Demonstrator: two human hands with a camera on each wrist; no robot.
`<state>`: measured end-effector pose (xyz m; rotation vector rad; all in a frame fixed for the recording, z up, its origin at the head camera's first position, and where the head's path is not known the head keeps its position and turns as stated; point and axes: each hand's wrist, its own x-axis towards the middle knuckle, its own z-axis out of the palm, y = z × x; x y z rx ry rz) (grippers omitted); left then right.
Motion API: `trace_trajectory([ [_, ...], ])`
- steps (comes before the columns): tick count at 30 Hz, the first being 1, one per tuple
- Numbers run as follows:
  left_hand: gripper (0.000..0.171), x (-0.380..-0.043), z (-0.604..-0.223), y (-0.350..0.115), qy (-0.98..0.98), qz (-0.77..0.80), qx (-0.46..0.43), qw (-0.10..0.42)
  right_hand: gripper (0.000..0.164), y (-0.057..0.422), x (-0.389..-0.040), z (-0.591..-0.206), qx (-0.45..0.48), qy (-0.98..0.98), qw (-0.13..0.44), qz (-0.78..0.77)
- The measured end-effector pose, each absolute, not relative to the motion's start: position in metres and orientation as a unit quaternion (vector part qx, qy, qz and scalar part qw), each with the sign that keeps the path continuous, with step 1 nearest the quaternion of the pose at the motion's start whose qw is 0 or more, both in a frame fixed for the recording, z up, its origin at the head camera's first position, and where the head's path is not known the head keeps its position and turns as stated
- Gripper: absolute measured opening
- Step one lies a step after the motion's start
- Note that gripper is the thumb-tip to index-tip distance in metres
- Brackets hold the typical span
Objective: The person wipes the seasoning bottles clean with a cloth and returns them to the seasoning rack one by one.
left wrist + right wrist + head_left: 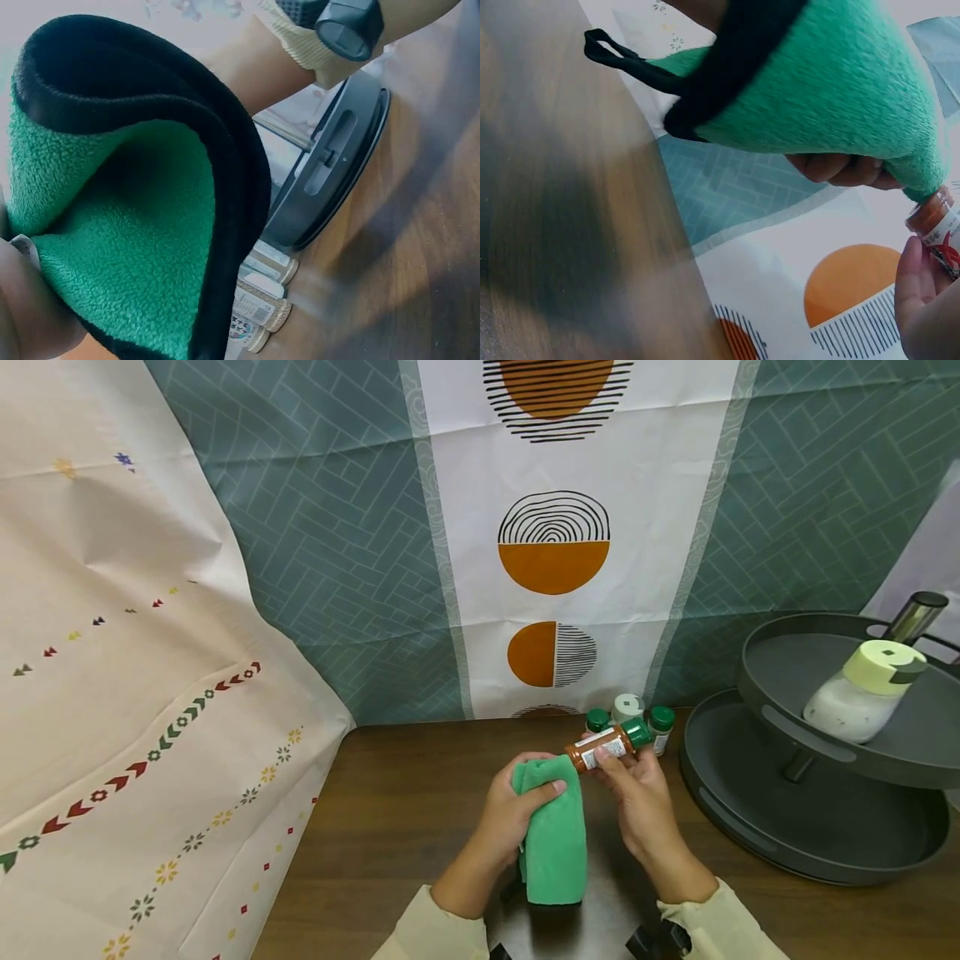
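Note:
My left hand point(517, 806) grips a green cloth point(557, 843) with dark edging, its thumb pressed over the front. The cloth hangs down, and its upper end touches the bottom of a spice jar point(600, 749). That jar has a green cap, a white label and reddish-brown contents; it is tilted nearly sideways. My right hand point(643, 806) holds it near the cap between thumb and fingers. In the right wrist view the cloth point(832, 90) meets the base of the jar point(939, 225). A black loop hangs from the cloth's edge there.
Behind the hands stand several more jars, with a white-capped jar point(627, 706) and a green-capped jar point(662, 727) among them. To the right is a dark two-tier round tray point(817, 827); a white container point(862, 693) leans on its upper tier. A patterned cloth point(187, 793) covers the left side.

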<state>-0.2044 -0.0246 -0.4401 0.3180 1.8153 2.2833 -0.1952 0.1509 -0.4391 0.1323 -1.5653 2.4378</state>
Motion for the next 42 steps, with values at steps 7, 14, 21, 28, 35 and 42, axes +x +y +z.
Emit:
trace_trajectory([
  [7,0.04,-0.2086,-0.4427,-0.0265,0.598,0.79,0.092,0.096,0.039,0.1481,-0.1913,-0.4371,0.041,-0.541,0.115,0.832],
  [14,0.038,-0.2087,-0.4439,-0.024,0.602,0.786,0.091,0.107,0.037,0.1481,-0.188,-0.4341,0.052,-0.534,0.117,0.836],
  [21,0.035,-0.2051,-0.4456,-0.0205,0.625,0.763,0.107,0.122,0.038,0.1501,-0.1907,-0.4353,0.04,-0.526,0.125,0.84],
  [28,0.035,-0.2045,-0.4428,-0.0215,0.617,0.772,0.103,0.112,0.037,0.1501,-0.194,-0.4391,0.018,-0.54,0.116,0.834],
  [35,0.038,-0.2074,-0.4436,-0.0239,0.597,0.791,0.088,0.103,0.038,0.1488,-0.1916,-0.4376,0.032,-0.54,0.115,0.833],
  [42,0.038,-0.2091,-0.4475,-0.0223,0.603,0.787,0.083,0.102,0.038,0.1487,-0.1878,-0.4333,0.05,-0.54,0.113,0.833],
])
